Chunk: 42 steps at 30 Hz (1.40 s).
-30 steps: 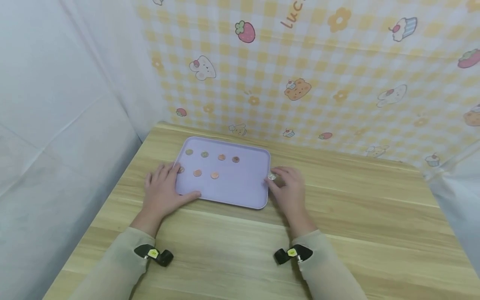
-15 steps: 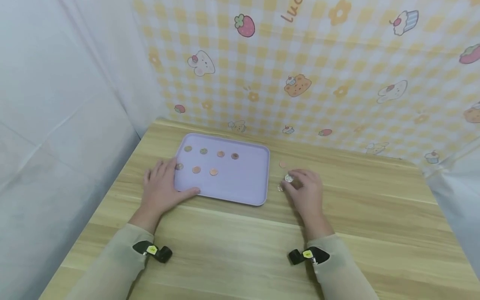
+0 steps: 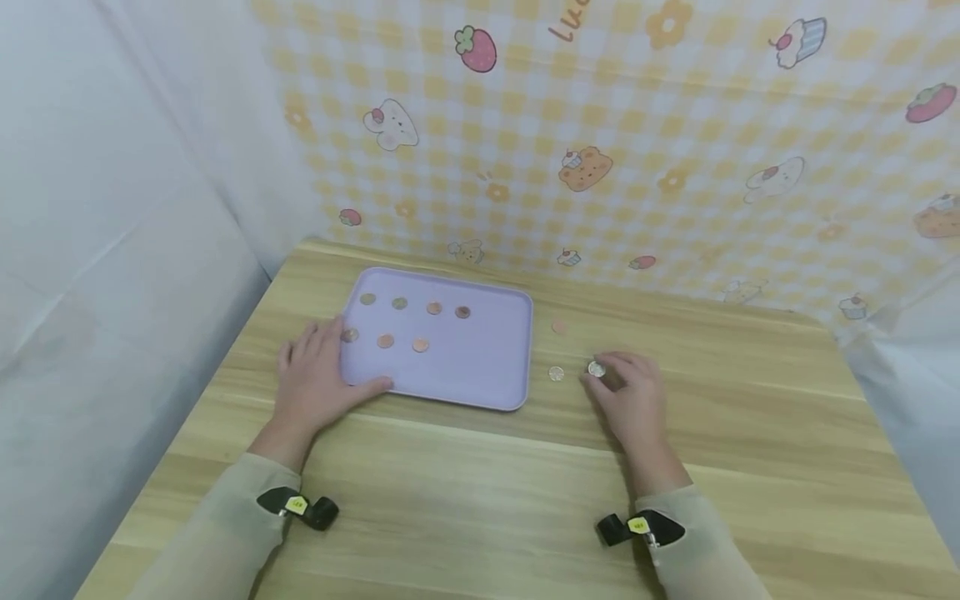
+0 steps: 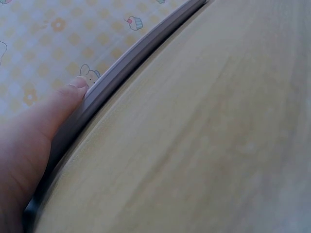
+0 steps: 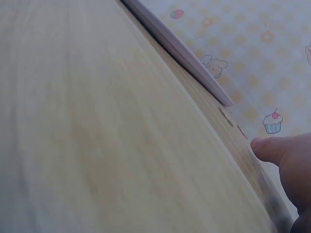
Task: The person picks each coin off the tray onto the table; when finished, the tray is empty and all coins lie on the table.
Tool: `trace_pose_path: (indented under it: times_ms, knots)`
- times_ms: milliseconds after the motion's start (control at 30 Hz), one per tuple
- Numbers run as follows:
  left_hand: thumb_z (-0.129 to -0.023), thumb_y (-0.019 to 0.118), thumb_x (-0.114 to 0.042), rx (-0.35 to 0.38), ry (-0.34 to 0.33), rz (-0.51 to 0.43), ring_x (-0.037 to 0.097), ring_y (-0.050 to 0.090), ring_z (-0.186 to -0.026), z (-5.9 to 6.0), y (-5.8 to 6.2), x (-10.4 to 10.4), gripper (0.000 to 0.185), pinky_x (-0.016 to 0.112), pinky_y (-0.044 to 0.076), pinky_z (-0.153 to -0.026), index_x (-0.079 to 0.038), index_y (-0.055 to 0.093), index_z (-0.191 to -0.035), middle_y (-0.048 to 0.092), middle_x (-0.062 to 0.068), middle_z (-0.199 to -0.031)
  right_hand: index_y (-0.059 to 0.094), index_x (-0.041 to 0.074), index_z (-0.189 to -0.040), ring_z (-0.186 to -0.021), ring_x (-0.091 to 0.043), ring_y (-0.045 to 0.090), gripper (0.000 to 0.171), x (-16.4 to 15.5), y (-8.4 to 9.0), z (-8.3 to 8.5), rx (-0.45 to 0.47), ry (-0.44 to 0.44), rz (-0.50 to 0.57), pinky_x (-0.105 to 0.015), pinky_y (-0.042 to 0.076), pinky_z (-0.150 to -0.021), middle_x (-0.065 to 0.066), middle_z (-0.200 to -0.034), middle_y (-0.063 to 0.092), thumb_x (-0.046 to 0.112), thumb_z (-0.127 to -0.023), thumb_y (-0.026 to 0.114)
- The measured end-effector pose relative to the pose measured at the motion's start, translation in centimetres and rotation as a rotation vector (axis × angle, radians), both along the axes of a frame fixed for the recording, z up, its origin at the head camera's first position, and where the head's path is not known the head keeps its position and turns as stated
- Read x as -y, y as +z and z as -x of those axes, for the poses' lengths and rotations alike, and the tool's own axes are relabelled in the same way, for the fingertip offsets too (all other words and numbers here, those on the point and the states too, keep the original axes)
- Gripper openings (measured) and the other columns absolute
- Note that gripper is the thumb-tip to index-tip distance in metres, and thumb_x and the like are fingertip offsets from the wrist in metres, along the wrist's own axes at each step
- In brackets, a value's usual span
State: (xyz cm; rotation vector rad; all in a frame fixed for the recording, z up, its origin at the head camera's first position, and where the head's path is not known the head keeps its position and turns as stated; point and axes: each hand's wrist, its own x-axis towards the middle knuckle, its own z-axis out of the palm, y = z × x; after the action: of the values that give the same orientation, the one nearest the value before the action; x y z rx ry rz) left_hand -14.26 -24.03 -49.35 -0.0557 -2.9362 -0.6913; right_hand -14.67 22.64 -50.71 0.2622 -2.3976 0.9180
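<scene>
A light purple tray (image 3: 480, 367) lies on the wooden table with several copper and dull brassy coins in two rows, among them a copper coin (image 3: 421, 345). My left hand (image 3: 311, 379) rests at its front left corner, fingers along the left side, thumb against the front rim. In the left wrist view the thumb (image 4: 63, 104) touches the rim. To the right of the tray, my right hand (image 3: 633, 400) pinches a silver coin (image 3: 596, 369) between thumb and fingertips, close over the table. Another silver coin (image 3: 556, 374) and a copper coin (image 3: 558, 327) lie between tray and hand.
A yellow checked cloth (image 3: 525, 142) with cartoon prints hangs behind the table (image 3: 465, 508). White fabric (image 3: 135, 208) closes off the left side. Both wrists wear small black cameras, such as the left camera (image 3: 322, 513).
My right hand has moved right, away from the tray's edge, with a silver coin in its fingertips. A silver and a copper coin now show beside the tray. The left hand stays at the tray.
</scene>
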Motion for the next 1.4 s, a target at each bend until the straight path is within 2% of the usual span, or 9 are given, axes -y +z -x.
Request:
trace_pose_path:
  times_ms: [100, 233, 467, 600, 800, 1133, 1300, 1400]
  knots:
    - [-0.073, 0.073, -0.089, -0.004, 0.001, 0.000, 0.052, 0.025, -0.153, -0.1, 0.1, 0.1, 0.138, 0.077, 0.007, -0.118, -0.003, 0.023, -0.169, 0.038, 0.023, -0.166, 0.081, 0.000, -0.102, -0.107, -0.042, 0.065, 0.033, -0.7, 0.0, -0.2, 0.010, -0.012, 0.008, -0.051, 0.048, -0.097, -0.018, -0.108, 0.077, 0.003, -0.074, 0.097]
    - [-0.074, 0.073, -0.088, 0.000, -0.007, -0.001, 0.055, 0.024, -0.153, -0.3, 0.2, 0.1, 0.138, 0.078, 0.005, -0.118, -0.002, 0.022, -0.169, 0.038, 0.025, -0.165, 0.081, 0.000, -0.101, -0.107, -0.042, 0.065, 0.030, -1.3, 0.1, -0.7, 0.067, -0.030, 0.027, -0.052, 0.047, -0.098, -0.018, -0.105, 0.077, 0.003, -0.076, 0.096]
    - [-0.075, 0.073, -0.087, -0.002, -0.009, 0.002, 0.056, 0.024, -0.152, -0.4, 0.5, 0.0, 0.136, 0.078, 0.005, -0.118, 0.000, 0.024, -0.168, 0.038, 0.026, -0.165, 0.083, 0.005, -0.104, -0.109, -0.038, 0.063, 0.026, -1.4, 0.6, -1.0, 0.198, -0.026, -0.021, -0.051, 0.045, -0.097, -0.015, -0.105, 0.078, 0.017, -0.084, 0.093]
    - [-0.075, 0.073, -0.086, 0.000, -0.010, 0.003, 0.056, 0.023, -0.153, -0.3, 0.4, 0.1, 0.135, 0.078, 0.005, -0.118, -0.001, 0.025, -0.168, 0.038, 0.026, -0.165, 0.083, 0.006, -0.100, -0.110, -0.038, 0.062, 0.021, -1.4, 0.7, -1.1, 0.234, -0.017, -0.034, -0.052, 0.043, -0.099, -0.014, -0.104, 0.078, 0.017, -0.085, 0.093]
    - [-0.075, 0.073, -0.086, 0.000, -0.014, 0.004, 0.056, 0.023, -0.153, -0.3, 0.3, 0.0, 0.134, 0.078, 0.004, -0.118, -0.001, 0.025, -0.168, 0.039, 0.027, -0.164, 0.084, 0.005, -0.096, -0.110, -0.039, 0.061, 0.017, -1.4, 0.8, -1.2, 0.231, -0.011, -0.042, -0.055, 0.042, -0.099, -0.015, -0.105, 0.077, 0.015, -0.085, 0.093]
    - [-0.076, 0.072, -0.086, -0.003, -0.016, 0.007, 0.056, 0.022, -0.153, -0.2, 0.2, 0.1, 0.132, 0.079, 0.004, -0.118, -0.002, 0.027, -0.167, 0.039, 0.027, -0.164, 0.085, 0.004, -0.095, -0.109, -0.040, 0.060, 0.019, -1.4, 0.6, -1.2, 0.162, 0.002, -0.085, -0.055, 0.041, -0.098, -0.016, -0.104, 0.076, 0.017, -0.084, 0.093]
    - [-0.076, 0.072, -0.086, -0.004, -0.019, 0.006, 0.056, 0.022, -0.153, -0.2, 0.3, 0.0, 0.132, 0.079, 0.004, -0.118, -0.002, 0.026, -0.168, 0.038, 0.027, -0.164, 0.085, 0.003, -0.097, -0.112, -0.043, 0.060, 0.021, -1.4, 0.7, -1.3, 0.153, 0.011, -0.129, -0.058, 0.040, -0.101, -0.019, -0.109, 0.075, 0.018, -0.085, 0.092]
    - [-0.076, 0.073, -0.086, -0.005, -0.018, 0.008, 0.056, 0.022, -0.153, -0.2, 0.3, 0.0, 0.132, 0.078, 0.004, -0.118, -0.003, 0.026, -0.168, 0.038, 0.026, -0.165, 0.085, 0.003, -0.102, -0.117, -0.046, 0.059, 0.027, -1.5, 0.8, -1.4, 0.157, 0.018, -0.155, -0.062, 0.039, -0.105, -0.022, -0.118, 0.073, 0.024, -0.087, 0.090]
